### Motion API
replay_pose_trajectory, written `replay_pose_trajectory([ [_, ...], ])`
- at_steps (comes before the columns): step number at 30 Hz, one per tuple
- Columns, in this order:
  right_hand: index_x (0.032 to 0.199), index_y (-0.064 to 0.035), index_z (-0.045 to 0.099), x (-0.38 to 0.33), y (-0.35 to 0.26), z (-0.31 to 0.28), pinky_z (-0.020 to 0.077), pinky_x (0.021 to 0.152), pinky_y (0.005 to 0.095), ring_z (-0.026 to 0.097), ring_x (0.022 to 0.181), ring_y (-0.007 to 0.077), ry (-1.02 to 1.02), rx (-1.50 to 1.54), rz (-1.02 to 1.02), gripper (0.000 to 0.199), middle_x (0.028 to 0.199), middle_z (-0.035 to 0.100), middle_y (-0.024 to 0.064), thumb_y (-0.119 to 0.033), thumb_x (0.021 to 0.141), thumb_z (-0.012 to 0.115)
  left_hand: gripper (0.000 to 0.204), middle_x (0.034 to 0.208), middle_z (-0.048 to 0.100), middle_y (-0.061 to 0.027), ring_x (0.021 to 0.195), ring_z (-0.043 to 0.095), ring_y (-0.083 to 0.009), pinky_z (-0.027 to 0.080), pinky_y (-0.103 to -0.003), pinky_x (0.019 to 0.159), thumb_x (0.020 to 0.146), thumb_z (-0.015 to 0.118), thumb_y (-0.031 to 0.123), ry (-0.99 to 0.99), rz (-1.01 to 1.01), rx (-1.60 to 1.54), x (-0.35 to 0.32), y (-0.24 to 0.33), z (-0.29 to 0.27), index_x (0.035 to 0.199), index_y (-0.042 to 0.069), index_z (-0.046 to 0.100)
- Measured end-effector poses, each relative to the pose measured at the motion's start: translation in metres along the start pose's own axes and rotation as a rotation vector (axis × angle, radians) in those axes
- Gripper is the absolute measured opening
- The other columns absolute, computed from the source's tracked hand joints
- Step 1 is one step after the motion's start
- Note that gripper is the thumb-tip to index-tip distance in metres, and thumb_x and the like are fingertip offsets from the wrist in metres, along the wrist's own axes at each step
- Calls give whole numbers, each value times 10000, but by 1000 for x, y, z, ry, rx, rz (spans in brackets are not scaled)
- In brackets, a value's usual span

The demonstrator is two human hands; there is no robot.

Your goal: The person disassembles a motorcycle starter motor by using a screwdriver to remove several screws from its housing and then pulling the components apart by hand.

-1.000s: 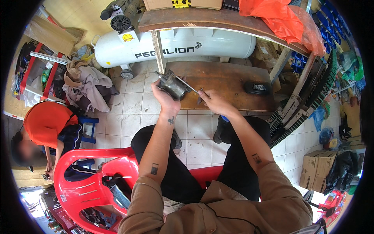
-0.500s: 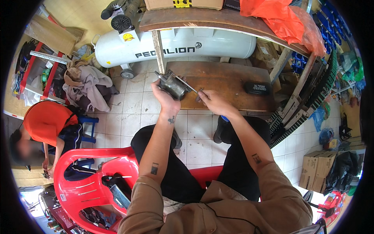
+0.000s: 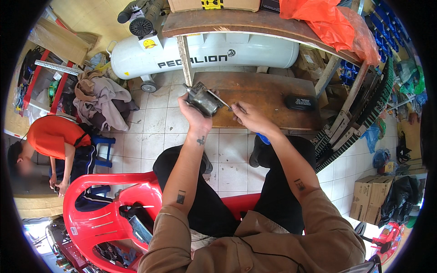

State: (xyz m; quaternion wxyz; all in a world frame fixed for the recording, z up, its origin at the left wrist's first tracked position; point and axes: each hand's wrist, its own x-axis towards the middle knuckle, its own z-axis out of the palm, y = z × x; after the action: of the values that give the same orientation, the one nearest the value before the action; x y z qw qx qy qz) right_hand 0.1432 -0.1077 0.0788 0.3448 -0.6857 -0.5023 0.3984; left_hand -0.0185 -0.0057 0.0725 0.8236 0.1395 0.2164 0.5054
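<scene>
My left hand (image 3: 196, 114) cups a dark metal cylinder with fittings at its ends, like a starter motor (image 3: 205, 103), from below and the left. It is held tilted in the air before the low wooden bench. My right hand (image 3: 247, 116) is closed round the near end of a slim metal rod-like tool (image 3: 221, 100). The rod's far end reaches the upper right side of the motor; whether it sits on a fastener there is too small to tell. Something blue (image 3: 263, 139) shows by my right wrist.
A black case (image 3: 300, 102) lies on the wooden bench (image 3: 268, 98). Behind stands a grey compressor tank (image 3: 264, 50), under a wooden shelf (image 3: 255, 22). At left, a person in orange (image 3: 59, 139) bends over a small item beside a red plastic chair (image 3: 84, 186). Cartons (image 3: 369, 198) stand at right.
The tool and my right hand have turned slightly, while the motor has barely shifted in my left hand. The person at left has moved their head and hands a little.
</scene>
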Motion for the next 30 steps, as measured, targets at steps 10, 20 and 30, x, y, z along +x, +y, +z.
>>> replay_pose_trajectory([
  [10,1082,33,642,6,15,11,518,713,373,677,772,205,54,151,-75,493,831,714,109,-449,987,607,543,987,682,-200,962,654,-369,516,-472,926,908,375,478,15,0,-18,-1,2,3,1098,33,622],
  [20,1029,27,677,13,30,12,523,697,350,664,701,174,-59,129,-42,479,834,712,116,-435,1019,550,511,995,697,-170,969,663,-345,528,-454,896,917,433,464,-6,-28,28,-2,-1,5,1105,37,639],
  [30,948,33,692,9,14,11,503,647,295,634,713,114,120,74,-85,374,800,688,89,-335,990,645,526,1063,696,-148,974,666,-320,536,-440,848,938,485,513,-7,-42,51,-9,3,15,1140,49,629],
])
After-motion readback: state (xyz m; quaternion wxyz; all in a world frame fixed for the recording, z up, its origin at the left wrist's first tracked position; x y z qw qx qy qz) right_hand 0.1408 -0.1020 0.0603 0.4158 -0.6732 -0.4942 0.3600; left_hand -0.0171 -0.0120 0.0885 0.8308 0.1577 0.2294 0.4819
